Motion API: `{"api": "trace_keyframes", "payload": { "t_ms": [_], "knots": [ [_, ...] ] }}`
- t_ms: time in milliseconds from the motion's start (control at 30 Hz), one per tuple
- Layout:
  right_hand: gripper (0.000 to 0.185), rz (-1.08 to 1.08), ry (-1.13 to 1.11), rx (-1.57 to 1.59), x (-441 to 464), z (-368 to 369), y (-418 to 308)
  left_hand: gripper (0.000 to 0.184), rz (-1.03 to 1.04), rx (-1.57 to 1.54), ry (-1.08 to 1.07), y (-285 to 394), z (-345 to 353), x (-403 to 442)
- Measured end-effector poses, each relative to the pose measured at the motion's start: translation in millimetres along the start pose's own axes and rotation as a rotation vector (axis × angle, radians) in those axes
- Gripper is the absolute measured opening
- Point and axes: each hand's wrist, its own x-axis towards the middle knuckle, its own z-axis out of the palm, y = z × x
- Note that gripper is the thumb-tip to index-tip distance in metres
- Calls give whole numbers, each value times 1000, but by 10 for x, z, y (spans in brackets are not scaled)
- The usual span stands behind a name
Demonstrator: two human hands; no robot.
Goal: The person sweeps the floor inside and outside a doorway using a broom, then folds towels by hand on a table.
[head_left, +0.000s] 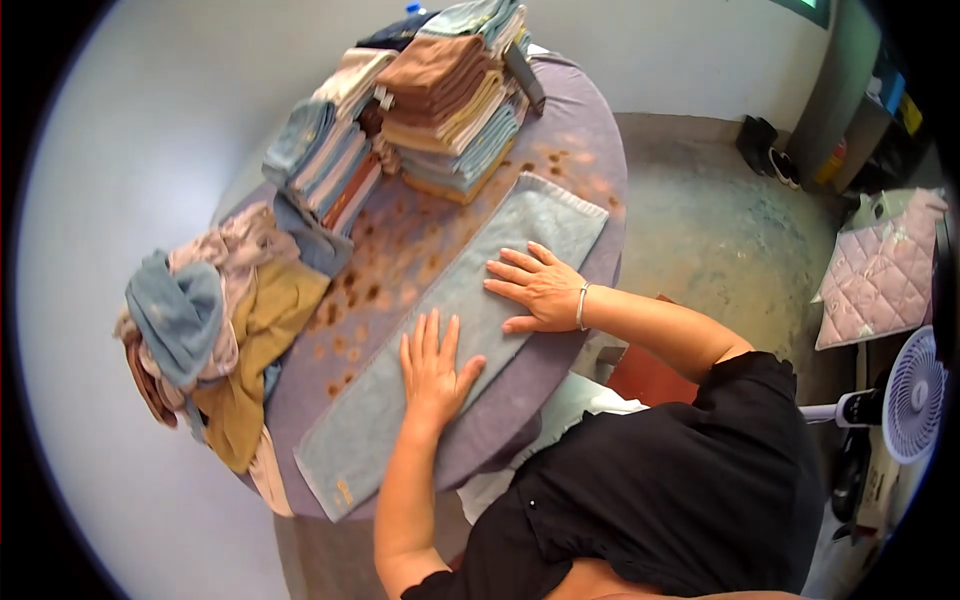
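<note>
A long blue-grey towel (470, 270), folded into a strip, lies flat across the near side of the round table. Small yellowish lettering shows at its lower left end. My left hand (435, 370) rests on the towel's middle with its fingers spread. Farther along, toward the upper right end, my right hand (535, 288) lies on the same towel, fingers apart, a bracelet at the wrist. Neither hand grips anything.
The table (590, 120) has a purple-grey cloth with brown spots. Folded towels (440, 110) stand stacked at the back, a dark phone-like object (524, 80) beside them. Loose crumpled towels (220, 320) lie at the left edge. A white fan (912, 393) stands at the right.
</note>
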Motion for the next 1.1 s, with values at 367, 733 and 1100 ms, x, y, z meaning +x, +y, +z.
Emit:
{"api": "trace_keyframes", "payload": {
  "t_ms": [367, 733, 1100],
  "knots": [
    [72, 296, -105, -100, 301, -237, 662, 80, -42, 4, -140, -15, -15, -19],
    [71, 191, -161, 47, 392, -13, 850, 76, -91, -63, -151, 9, -59, -72],
    [72, 195, -189, 1, 398, -51, 837, 64, -680, 131, -116, -832, -389, -1590]
  ]
}}
